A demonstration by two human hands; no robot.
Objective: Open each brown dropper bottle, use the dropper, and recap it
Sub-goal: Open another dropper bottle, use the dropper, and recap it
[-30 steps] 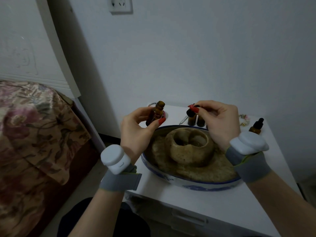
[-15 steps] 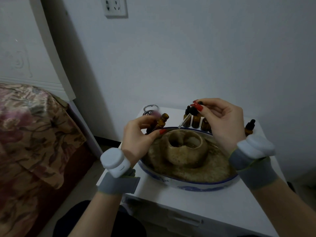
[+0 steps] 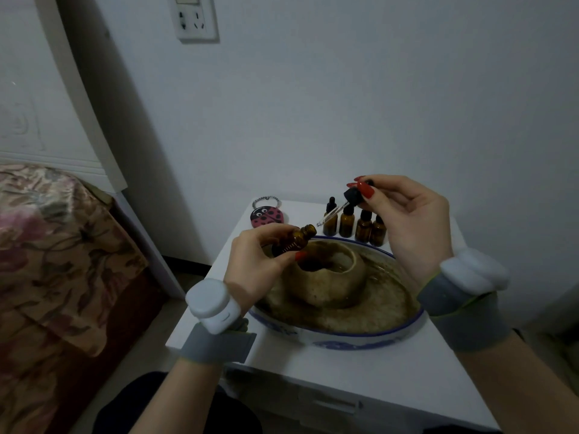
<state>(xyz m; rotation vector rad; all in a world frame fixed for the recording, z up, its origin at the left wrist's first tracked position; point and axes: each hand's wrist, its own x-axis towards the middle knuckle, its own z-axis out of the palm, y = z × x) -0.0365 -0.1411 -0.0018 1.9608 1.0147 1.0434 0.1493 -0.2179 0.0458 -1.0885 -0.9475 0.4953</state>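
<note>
My left hand (image 3: 260,261) grips an uncapped brown dropper bottle (image 3: 293,242), tilted with its open neck pointing up and right. My right hand (image 3: 404,214) pinches the black dropper cap (image 3: 353,196); its glass pipette (image 3: 330,214) slants down-left, and its tip hangs just right of the bottle's mouth. Several capped brown dropper bottles (image 3: 347,222) stand in a row behind the bowl, partly hidden by my right hand.
A large blue-rimmed bowl (image 3: 351,335) holding a brown ring-shaped vessel (image 3: 329,277) fills the middle of the white nightstand (image 3: 391,368). A ladybug keychain (image 3: 267,216) lies at the back left. A bed with a floral cover (image 3: 47,261) is on the left.
The view has shifted down and closer. The bottle has tilted further over and sunk toward the bowl. My right hand has raised the dropper, with the pipette tip near the bottle's mouth.
</note>
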